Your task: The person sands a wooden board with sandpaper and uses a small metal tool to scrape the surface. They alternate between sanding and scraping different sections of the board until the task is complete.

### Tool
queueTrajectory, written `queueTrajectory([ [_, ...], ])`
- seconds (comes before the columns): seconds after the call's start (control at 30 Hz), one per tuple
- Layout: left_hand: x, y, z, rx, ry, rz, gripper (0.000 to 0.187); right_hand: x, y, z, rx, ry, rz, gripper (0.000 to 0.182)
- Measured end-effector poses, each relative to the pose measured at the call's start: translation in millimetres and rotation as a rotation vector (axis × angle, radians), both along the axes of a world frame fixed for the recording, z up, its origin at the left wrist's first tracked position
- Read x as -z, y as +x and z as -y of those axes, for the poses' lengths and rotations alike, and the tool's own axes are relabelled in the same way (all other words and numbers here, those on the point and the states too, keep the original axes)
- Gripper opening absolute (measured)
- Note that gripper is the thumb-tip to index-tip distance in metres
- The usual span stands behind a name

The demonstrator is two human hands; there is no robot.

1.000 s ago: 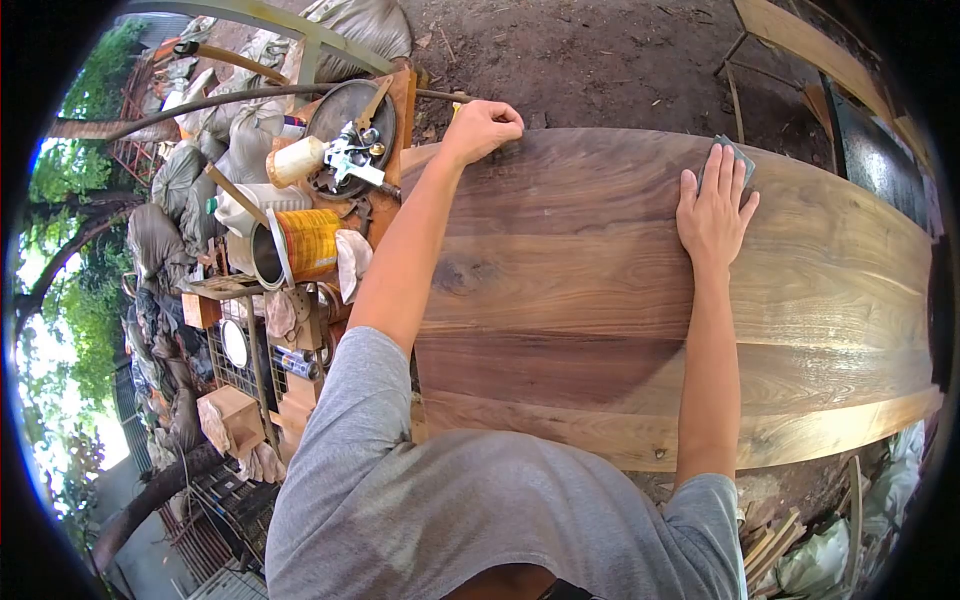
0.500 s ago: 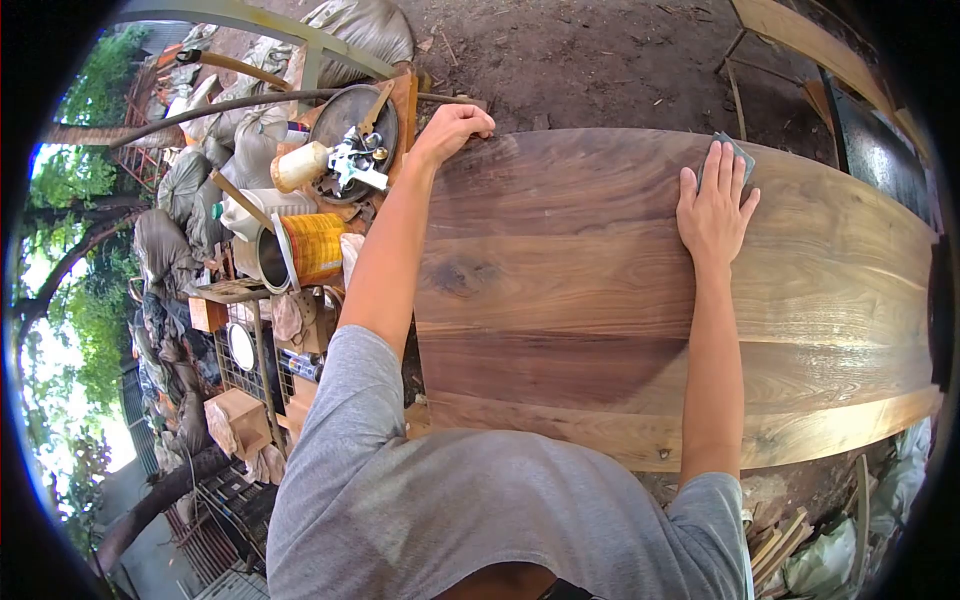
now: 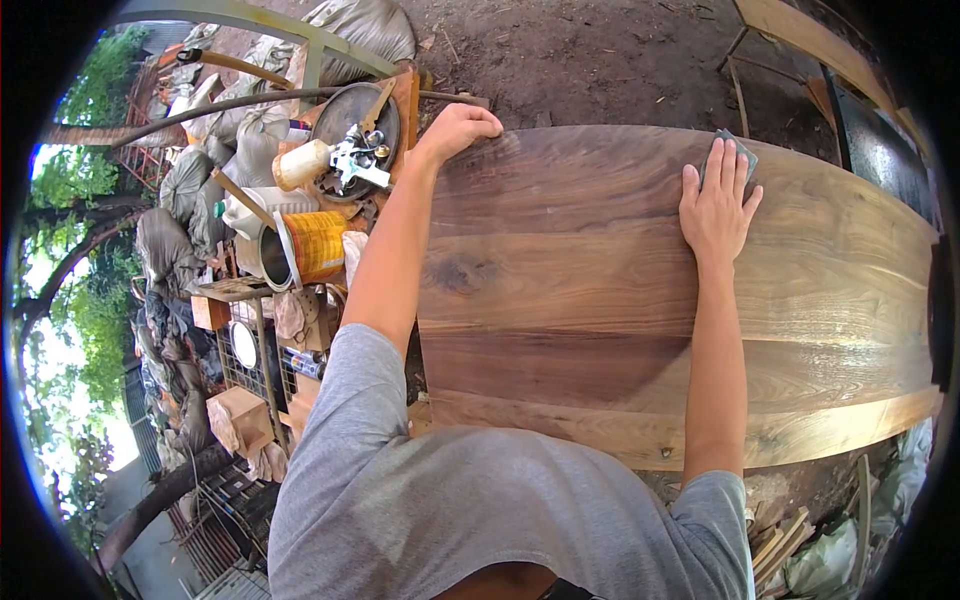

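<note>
A broad dark-brown wooden tabletop (image 3: pixel 570 290) lies before me, its boards showing wavy grain and a knot. My right hand (image 3: pixel 718 210) rests near its far edge with fingers stretched out and slightly spread. Under those fingers is a grey-green piece of what looks like sandpaper (image 3: pixel 749 163), pressed flat on the wood and mostly covered. At the far left corner, my left hand (image 3: pixel 462 130) is closed, with its fingers curled at the tabletop's edge. Whatever those fingers hold, if anything, is hidden.
To the left stand a spray gun (image 3: pixel 352 162) on a dark round lid, an orange-yellow can (image 3: pixel 318 245) and a white jug (image 3: pixel 243 215). Filled sacks (image 3: pixel 170 245) are piled behind. Wood offcuts (image 3: pixel 780 545) lie at lower right. Bare soil (image 3: pixel 580 60) lies beyond the tabletop.
The view has shifted very slightly. Both hands stay at nearly the same spots on the tabletop.
</note>
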State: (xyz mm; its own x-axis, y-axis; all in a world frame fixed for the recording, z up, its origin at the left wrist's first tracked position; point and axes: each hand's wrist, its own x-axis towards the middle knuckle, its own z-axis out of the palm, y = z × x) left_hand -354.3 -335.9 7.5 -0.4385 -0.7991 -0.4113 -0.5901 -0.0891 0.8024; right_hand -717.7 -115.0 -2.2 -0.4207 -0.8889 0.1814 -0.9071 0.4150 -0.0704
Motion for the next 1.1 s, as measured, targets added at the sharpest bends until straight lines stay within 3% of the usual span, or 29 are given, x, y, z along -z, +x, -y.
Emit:
queueTrajectory([
  [0.6,-5,12,8,0.028,0.101,-0.032,0.012,-1,4,1,0.011,0.027,-0.009,0.065],
  [1.1,1,11,3,0.053,-0.048,0.021,0.015,6,3,2,-0.012,0.022,-0.067,0.064],
])
